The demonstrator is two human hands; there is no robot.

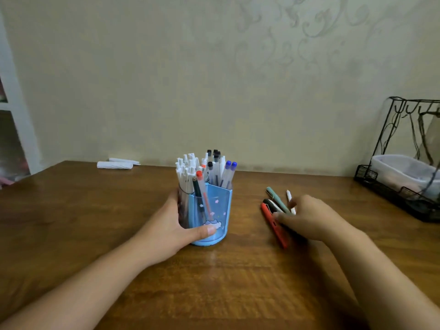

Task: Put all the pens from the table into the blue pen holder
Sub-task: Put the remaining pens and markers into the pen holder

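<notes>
Left hand [166, 225] grip wrapped around blue pen holder [212, 215], right hand [307, 217] right of holder, fingers curled onto red pen [273, 223] among loose pens on bench [95, 222]

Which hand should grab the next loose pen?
Right. The right hand already rests on the loose pens right of the blue pen holder; the left hand grips the holder, steadying it.

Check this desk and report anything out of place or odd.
Nothing is spilled or broken. The only strays are the loose pens lying fanned on the table under the right hand, outside the upright blue pen holder the left hand grips.
</notes>
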